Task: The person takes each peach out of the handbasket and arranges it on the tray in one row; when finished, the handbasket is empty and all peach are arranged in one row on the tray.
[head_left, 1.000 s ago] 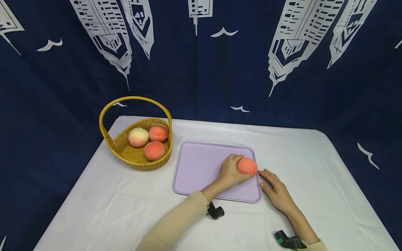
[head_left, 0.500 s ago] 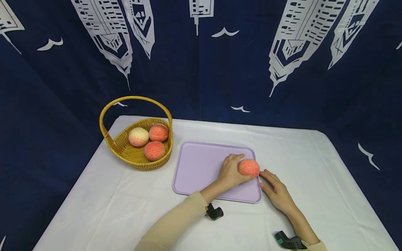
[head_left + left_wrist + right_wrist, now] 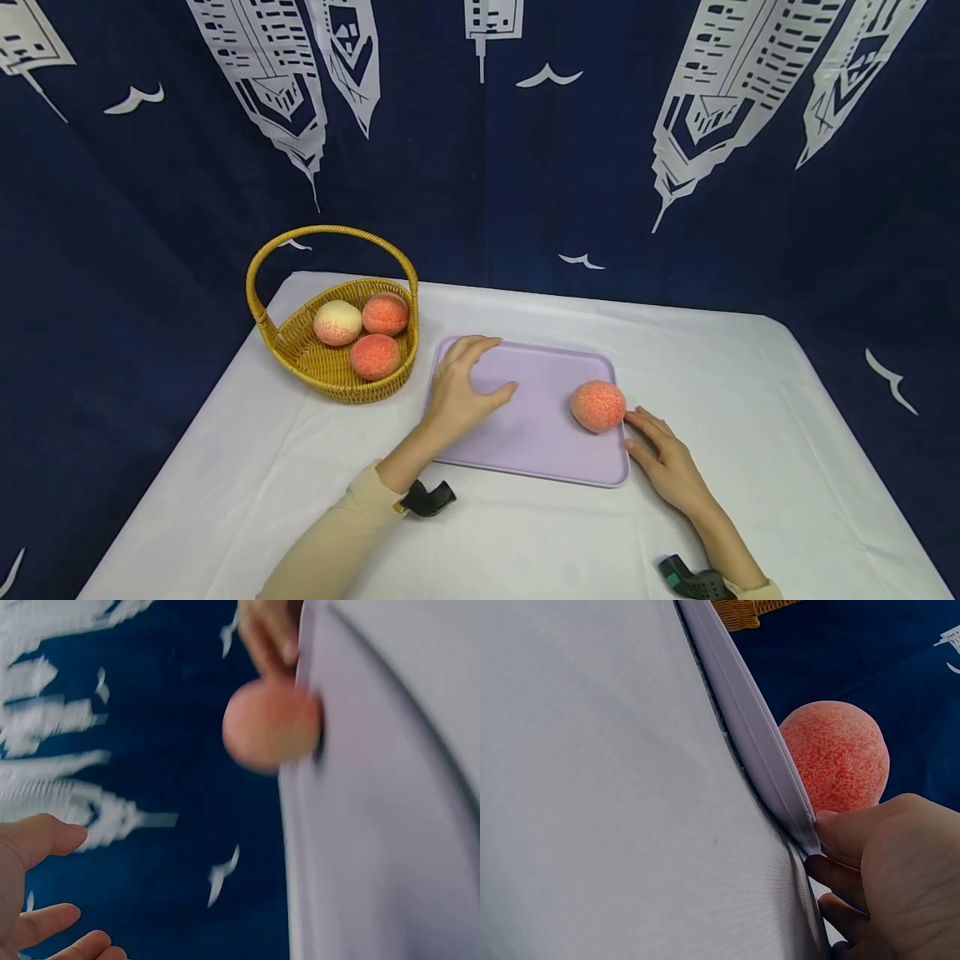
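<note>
A red-orange peach sits near the right end of the lilac tray. Over the tray's left part is my left hand, thumb and fingers spread with nothing between them; the left wrist view shows the same hand apart from the peach. My right hand rests at the tray's right edge, fingers nearly straight and touching the rim beside the peach. In the right wrist view, the thumb of the right hand lies against the tray's rim, with the peach just beyond.
A yellow wicker basket with a tall handle stands left of the tray, holding 3 peaches, one of them paler. White cloth covers the table. Behind it hangs a dark blue curtain printed with white buildings and birds.
My left hand has let go of the peach and moved left across the tray, leaving the peach at the right end. The right hand has stayed at the tray's edge.
</note>
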### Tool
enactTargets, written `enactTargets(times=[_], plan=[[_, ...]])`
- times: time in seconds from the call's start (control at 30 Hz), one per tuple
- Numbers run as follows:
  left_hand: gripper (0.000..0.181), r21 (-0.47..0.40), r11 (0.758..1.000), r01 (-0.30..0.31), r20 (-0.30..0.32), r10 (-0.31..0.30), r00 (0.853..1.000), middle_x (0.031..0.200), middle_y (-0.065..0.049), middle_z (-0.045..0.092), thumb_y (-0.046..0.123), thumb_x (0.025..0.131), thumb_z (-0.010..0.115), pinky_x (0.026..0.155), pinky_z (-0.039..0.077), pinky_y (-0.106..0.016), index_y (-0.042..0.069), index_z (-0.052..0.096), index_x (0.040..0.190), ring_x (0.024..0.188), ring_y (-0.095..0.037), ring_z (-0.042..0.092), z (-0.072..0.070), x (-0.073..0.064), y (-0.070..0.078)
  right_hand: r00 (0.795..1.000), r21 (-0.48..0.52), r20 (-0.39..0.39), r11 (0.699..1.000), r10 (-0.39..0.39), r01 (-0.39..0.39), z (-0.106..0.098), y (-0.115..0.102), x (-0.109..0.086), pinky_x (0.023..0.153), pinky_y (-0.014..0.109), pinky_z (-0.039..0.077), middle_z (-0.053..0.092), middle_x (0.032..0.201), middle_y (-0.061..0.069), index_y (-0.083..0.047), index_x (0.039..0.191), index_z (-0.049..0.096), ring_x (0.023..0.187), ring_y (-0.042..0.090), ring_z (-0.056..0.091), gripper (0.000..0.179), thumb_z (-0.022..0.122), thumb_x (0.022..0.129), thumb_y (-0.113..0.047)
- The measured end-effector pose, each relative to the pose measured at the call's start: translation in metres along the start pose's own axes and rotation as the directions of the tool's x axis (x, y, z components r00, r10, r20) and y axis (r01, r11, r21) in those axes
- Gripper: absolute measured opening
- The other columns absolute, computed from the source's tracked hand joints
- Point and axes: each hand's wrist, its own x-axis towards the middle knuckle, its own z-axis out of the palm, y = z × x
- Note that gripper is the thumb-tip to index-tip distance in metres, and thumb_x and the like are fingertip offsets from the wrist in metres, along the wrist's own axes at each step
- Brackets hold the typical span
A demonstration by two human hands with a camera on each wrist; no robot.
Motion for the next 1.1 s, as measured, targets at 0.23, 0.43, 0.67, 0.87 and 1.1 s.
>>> enactTargets(times=[0.23,0.43,0.67,0.87,1.1], plan=[[0.058,0.047,0.998,0.05,-0.143,-0.043,0.989,0.121,-0.016,0.061,0.017,0.068,0.085,0.096,0.043,-0.049,0.003,0.065,0.121,0.112,-0.034,0.057,-0.068,0.002,-0.038,1.0,-0.007,-0.013,1.0,-0.005,0.005,-0.001,0.001,0.0,0.113,0.005,0.007,0.05,0.139,0.029,0.001,0.133,0.055,0.129,0.048,0.038,0.042,0.062,0.094,-0.013],[0.065,0.099,0.987,0.127,-0.176,-0.108,0.978,0.122,-0.02,0.059,0.018,0.067,0.086,0.097,0.038,-0.054,0.0,0.061,0.125,0.112,-0.039,0.055,-0.109,0.0,-0.074,1.0,-0.003,-0.012,1.0,-0.009,0.009,-0.002,0.001,0.001,0.114,0.006,0.008,0.051,0.138,0.029,0.001,0.133,0.056,0.129,0.048,0.038,0.041,0.062,0.094,-0.013],[0.067,0.112,0.961,0.252,-0.102,-0.241,0.965,0.127,-0.021,0.054,0.02,0.074,0.082,0.1,0.033,-0.055,0.002,0.055,0.132,0.114,-0.039,0.052,-0.134,0.0,-0.109,1.0,0.001,-0.012,1.0,-0.011,0.011,-0.001,0.001,0.001,0.111,0.003,0.007,0.051,0.138,0.029,0.002,0.133,0.056,0.129,0.048,0.038,0.041,0.062,0.094,-0.012],[0.07,0.142,0.944,0.297,-0.027,-0.296,0.955,0.122,-0.02,0.057,0.026,0.075,0.082,0.095,0.038,-0.047,0.002,0.052,0.134,0.11,-0.036,0.053,-0.134,-0.003,-0.122,1.0,0.008,-0.009,1.0,-0.019,0.019,0.0,0.001,0.002,0.111,0.003,0.007,0.051,0.138,0.03,0.003,0.132,0.056,0.128,0.051,0.038,0.041,0.062,0.094,-0.011],[0.07,0.167,0.936,0.311,0.001,-0.316,0.949,0.121,-0.023,0.059,0.023,0.077,0.082,0.096,0.045,-0.048,-0.001,0.051,0.134,0.11,-0.037,0.057,-0.13,-0.001,-0.127,1.0,0.001,-0.009,1.0,-0.008,0.008,0.0,0.001,0.0,0.112,0.004,0.007,0.05,0.138,0.031,0.003,0.131,0.056,0.128,0.051,0.039,0.041,0.062,0.094,-0.012]])
